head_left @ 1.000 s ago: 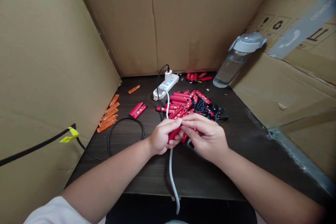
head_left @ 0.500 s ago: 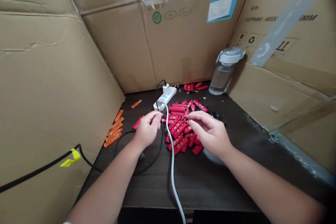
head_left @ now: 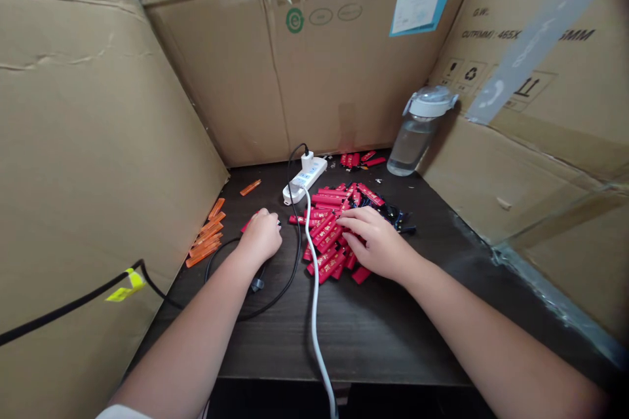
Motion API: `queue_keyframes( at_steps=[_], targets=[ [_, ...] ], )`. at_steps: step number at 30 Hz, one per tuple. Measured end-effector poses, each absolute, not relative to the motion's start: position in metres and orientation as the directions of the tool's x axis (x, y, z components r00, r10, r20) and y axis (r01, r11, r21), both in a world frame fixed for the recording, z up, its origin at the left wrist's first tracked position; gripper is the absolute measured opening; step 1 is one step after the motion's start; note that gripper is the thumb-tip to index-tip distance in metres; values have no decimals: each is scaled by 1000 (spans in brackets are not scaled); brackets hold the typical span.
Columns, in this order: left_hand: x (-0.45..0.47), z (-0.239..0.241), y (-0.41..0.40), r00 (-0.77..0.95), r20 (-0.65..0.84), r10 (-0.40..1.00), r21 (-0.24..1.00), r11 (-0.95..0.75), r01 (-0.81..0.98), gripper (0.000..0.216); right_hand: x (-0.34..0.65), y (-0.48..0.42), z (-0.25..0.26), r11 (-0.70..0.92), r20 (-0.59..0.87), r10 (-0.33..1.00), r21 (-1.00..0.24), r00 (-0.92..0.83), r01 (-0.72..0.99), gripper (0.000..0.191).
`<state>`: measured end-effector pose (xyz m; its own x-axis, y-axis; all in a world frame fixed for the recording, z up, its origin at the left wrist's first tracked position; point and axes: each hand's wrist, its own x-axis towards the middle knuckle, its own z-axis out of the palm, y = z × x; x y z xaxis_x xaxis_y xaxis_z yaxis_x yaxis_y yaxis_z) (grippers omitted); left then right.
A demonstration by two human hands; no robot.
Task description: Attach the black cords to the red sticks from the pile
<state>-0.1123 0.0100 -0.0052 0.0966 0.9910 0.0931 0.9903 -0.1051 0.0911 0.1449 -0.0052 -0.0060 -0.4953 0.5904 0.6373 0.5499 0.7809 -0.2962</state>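
My left hand [head_left: 262, 236] is curled closed over the table, left of the white power strip. A red piece [head_left: 247, 223] shows beside its fingers, mostly covered; whether they grip it is hidden. My right hand [head_left: 376, 241] rests at the right side of a heap of flat red strips [head_left: 327, 234] with gold print. Its thumb and fingers are apart, the fingertips at the strips, and no strip is visibly held. Dark cords [head_left: 393, 213] stick out from the heap behind this hand.
A white power strip [head_left: 304, 181] lies behind the hands; its white cable [head_left: 314, 314] crosses the table. A black cable [head_left: 289, 291] loops near my left forearm. Orange strips [head_left: 206, 236] lie at left, a water bottle [head_left: 415, 137] stands at back right. Cardboard walls [head_left: 211, 78] enclose the table.
My left hand has moved left, away from the heap, and curled over the red piece. My right hand has shifted slightly left, its fingers now at the strips.
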Motion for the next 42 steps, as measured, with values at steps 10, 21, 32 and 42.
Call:
queue_keyframes(
  at_steps=[10,21,32,42],
  targets=[
    [-94,1,-4,247,489,837,308,-430,848,19,144,1,-10,788,555,590,-235,-587,570,24],
    [-40,-21,-18,451,497,742,333,-642,690,27,143,-1,-1,821,518,521,-87,-679,564,22],
    [-60,-9,-26,130,542,830,654,-513,556,14,172,17,7,547,666,737,-488,-115,680,17],
    [-63,-8,-28,27,362,932,861,-345,373,16,192,48,-11,378,506,859,-531,-74,758,18]
  ],
)
